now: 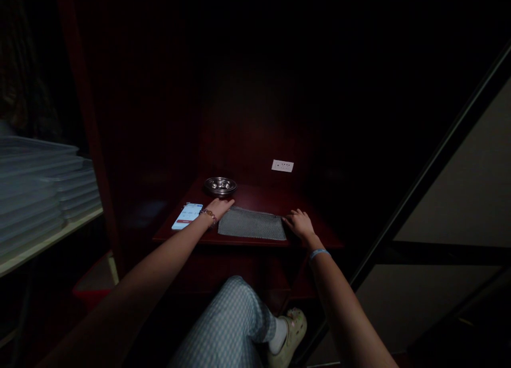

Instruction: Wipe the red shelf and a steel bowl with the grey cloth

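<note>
Bare forearms (346, 299) frame a grey cloth (252, 224) lying flat near the front edge of a dark red desk (261, 197). At the cloth's upper left corner rests the left hand (220, 205), fingers extended, a beaded bracelet (208, 217) at the wrist; whether it pinches the fabric cannot be told. The right hand (300, 223), wearing a blue band (320, 253), sits at the right edge with fingers loosely bent, its hold equally unclear. Behind the left hand stands a metal bowl (220, 186); a lit phone (187, 217) lies left of the wrist. White socket plate (282, 166) marks the back wall. Below, a checked trouser leg (227, 325) ends in a pale clog (293, 333). Stacked plastic containers (30, 195) fill a shelf (80, 228) at far left.
</note>
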A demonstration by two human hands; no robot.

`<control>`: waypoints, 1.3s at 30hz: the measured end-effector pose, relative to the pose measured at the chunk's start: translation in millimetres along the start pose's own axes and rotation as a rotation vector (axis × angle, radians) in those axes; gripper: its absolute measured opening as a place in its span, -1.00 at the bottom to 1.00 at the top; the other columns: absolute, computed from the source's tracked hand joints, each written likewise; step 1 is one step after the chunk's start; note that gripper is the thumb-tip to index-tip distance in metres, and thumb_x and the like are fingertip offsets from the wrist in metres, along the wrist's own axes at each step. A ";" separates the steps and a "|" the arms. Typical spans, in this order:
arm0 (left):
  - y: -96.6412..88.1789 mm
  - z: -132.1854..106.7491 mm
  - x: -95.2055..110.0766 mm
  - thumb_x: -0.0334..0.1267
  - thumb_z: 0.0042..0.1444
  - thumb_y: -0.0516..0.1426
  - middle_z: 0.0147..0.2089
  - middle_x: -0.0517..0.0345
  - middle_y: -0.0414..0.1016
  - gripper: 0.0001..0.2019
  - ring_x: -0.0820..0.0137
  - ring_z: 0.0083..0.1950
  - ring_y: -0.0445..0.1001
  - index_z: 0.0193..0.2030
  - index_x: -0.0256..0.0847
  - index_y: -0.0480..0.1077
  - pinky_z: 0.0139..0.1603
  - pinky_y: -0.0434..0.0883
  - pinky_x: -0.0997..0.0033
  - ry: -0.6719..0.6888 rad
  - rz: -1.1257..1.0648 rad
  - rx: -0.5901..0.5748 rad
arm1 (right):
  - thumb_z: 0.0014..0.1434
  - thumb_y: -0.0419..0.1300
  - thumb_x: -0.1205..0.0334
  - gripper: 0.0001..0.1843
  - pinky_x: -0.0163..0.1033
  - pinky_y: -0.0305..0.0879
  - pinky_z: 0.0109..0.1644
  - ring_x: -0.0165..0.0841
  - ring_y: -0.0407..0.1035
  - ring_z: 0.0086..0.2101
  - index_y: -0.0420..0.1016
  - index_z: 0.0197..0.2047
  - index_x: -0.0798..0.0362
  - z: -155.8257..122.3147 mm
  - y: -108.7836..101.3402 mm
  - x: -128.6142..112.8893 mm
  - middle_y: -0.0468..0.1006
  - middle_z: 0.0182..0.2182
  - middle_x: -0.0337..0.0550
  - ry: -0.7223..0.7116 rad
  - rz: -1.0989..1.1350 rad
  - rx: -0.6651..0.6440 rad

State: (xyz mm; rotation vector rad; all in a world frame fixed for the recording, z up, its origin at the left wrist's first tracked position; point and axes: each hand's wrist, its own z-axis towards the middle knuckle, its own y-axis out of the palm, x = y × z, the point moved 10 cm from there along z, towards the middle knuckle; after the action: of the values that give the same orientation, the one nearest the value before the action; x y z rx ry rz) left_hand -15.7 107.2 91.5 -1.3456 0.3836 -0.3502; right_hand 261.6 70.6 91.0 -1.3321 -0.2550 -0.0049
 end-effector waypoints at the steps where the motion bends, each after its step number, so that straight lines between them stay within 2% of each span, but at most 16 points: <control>1: -1.7 0.5 2.0 -0.43 0.28 -0.09 0.05 -0.11 0.56 -0.62 0.21 0.09 0.52 0.15 -0.14 0.35 0.11 0.31 0.25 0.017 0.008 0.007 | 0.43 -0.16 -0.04 -0.47 -0.05 0.10 0.22 -0.10 0.22 0.17 0.56 0.09 -0.03 -0.9 -0.4 0.8 0.46 0.16 0.00 0.004 0.004 0.002; 4: -2.5 2.2 3.3 -0.48 0.25 -0.10 -0.02 -0.05 0.60 -0.59 0.25 0.03 0.56 0.09 -0.06 0.40 0.11 0.31 0.22 0.032 0.028 0.013 | 0.44 -0.17 -0.03 -0.47 -0.06 0.10 0.21 -0.12 0.24 0.16 0.50 0.18 -0.10 -3.0 -0.1 -1.1 0.45 0.17 -0.01 -0.007 0.019 0.012; 7: -3.6 3.1 2.0 -0.45 0.25 -0.07 -0.09 -0.03 0.63 -0.64 0.25 -0.01 0.57 0.03 -0.05 0.44 0.11 0.31 0.19 0.043 0.047 0.035 | 0.44 -0.18 -0.03 -0.48 -0.07 0.11 0.20 -0.13 0.26 0.14 0.46 0.23 -0.13 -3.6 -3.4 -1.8 0.47 0.15 -0.04 -0.012 0.022 0.036; 11: -10.3 2.5 -0.3 -0.45 0.27 -0.08 -0.07 -0.11 0.62 -0.65 0.22 -0.04 0.58 0.00 -0.14 0.46 0.05 0.34 0.17 0.054 0.076 0.068 | 0.44 -0.17 -0.03 -0.48 -0.10 0.12 0.17 -0.13 0.27 0.13 0.50 0.19 -0.10 -3.1 -13.5 0.6 0.49 0.12 -0.02 -0.007 0.008 0.044; 15: -24.5 0.1 1.6 -0.48 0.27 -0.09 -0.05 -0.19 0.60 -0.65 0.15 0.01 0.55 -0.05 -0.23 0.50 0.06 0.30 0.13 0.081 0.097 0.102 | 0.44 -0.17 -0.01 -0.47 -0.10 0.11 0.16 -0.12 0.27 0.13 0.55 0.11 -0.06 -2.8 -26.4 2.0 0.49 0.13 -0.02 -0.008 -0.013 0.035; 19: -48.4 -2.2 5.3 -0.47 0.30 -0.11 0.03 -0.16 0.55 -0.65 0.15 0.09 0.46 -0.06 -0.22 0.50 0.09 0.25 0.13 0.117 0.110 0.163 | 0.42 -0.15 -0.02 -0.48 -0.10 0.08 0.17 -0.11 0.26 0.13 0.58 0.05 -0.02 0.9 -40.2 1.8 0.50 0.11 0.00 -0.034 -0.025 0.033; 23: -86.3 -5.4 3.5 -0.47 0.30 -0.09 0.06 -0.09 0.50 -0.67 0.18 0.11 0.39 -0.06 -0.16 0.47 0.08 0.22 0.16 0.115 0.110 0.272 | 0.43 -0.15 0.02 -0.49 -0.11 0.10 0.12 -0.12 0.28 0.08 0.58 0.03 0.01 6.3 -64.1 4.9 0.54 0.04 0.01 -0.037 -0.054 0.084; 25: -108.6 -9.6 -0.6 -0.38 0.35 -0.10 0.03 -0.07 0.49 -0.70 0.18 0.08 0.38 -0.06 -0.16 0.45 0.06 0.22 0.16 0.086 0.140 0.358 | 0.44 -0.19 0.02 -0.46 -0.13 0.11 0.07 -0.12 0.29 0.05 0.57 0.05 0.04 6.3 -84.0 7.4 0.55 0.01 0.05 -0.019 -0.062 0.176; 28: -137.1 -18.3 -11.9 -0.19 0.39 -0.10 -0.02 -0.07 0.48 -0.69 0.16 0.04 0.37 -0.08 -0.18 0.44 0.00 0.23 0.15 -0.004 0.151 0.496 | 0.45 -0.24 0.04 -0.43 -0.15 0.12 -0.02 -0.14 0.31 0.00 0.53 0.11 0.06 -0.4 -117.1 13.5 0.54 0.00 0.07 0.056 -0.056 0.381; 31: -150.1 -22.4 -16.9 -0.16 0.37 -0.06 -0.09 -0.03 0.50 -0.72 0.17 -0.02 0.38 -0.16 -0.18 0.45 -0.03 0.23 0.15 -0.031 0.165 0.550 | 0.45 -0.20 0.04 -0.46 -0.18 0.12 -0.12 -0.18 0.34 -0.08 0.56 0.07 0.05 -4.2 -131.9 10.9 0.57 -0.07 0.04 0.053 -0.053 0.471; 34: -166.8 -26.9 -22.7 -0.14 0.37 -0.05 -0.13 -0.02 0.51 -0.72 0.18 -0.06 0.39 -0.17 -0.16 0.46 -0.06 0.22 0.15 -0.082 0.149 0.659 | 0.44 -0.16 0.05 -0.49 -0.21 0.12 -0.18 -0.23 0.37 -0.14 0.57 0.04 0.05 -5.7 -143.4 10.6 0.59 -0.13 0.01 0.056 -0.021 0.575; 36: -174.0 -26.4 -19.5 -0.16 0.35 -0.02 -0.14 -0.02 0.51 -0.74 0.17 -0.07 0.38 -0.19 -0.15 0.46 -0.07 0.22 0.14 -0.054 0.158 0.681 | 0.44 -0.15 0.06 -0.49 -0.22 0.12 -0.21 -0.23 0.38 -0.16 0.58 0.01 0.07 -6.2 -150.3 14.4 0.60 -0.15 0.01 0.092 0.001 0.641; 39: -177.8 -23.8 -11.2 -0.22 0.32 0.00 -0.14 -0.04 0.51 -0.77 0.16 -0.06 0.37 -0.23 -0.16 0.46 -0.05 0.22 0.12 0.022 0.183 0.663 | 0.43 -0.12 0.06 -0.51 -0.23 0.12 -0.25 -0.24 0.40 -0.20 0.61 -0.05 0.07 -1.4 -152.1 14.9 0.62 -0.19 -0.01 0.095 0.022 0.627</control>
State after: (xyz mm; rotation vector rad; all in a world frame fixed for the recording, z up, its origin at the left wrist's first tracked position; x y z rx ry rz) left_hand -40.9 57.9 262.5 -0.6544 0.3633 -0.3028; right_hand 253.7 34.8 239.4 -0.7080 -0.1430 0.0281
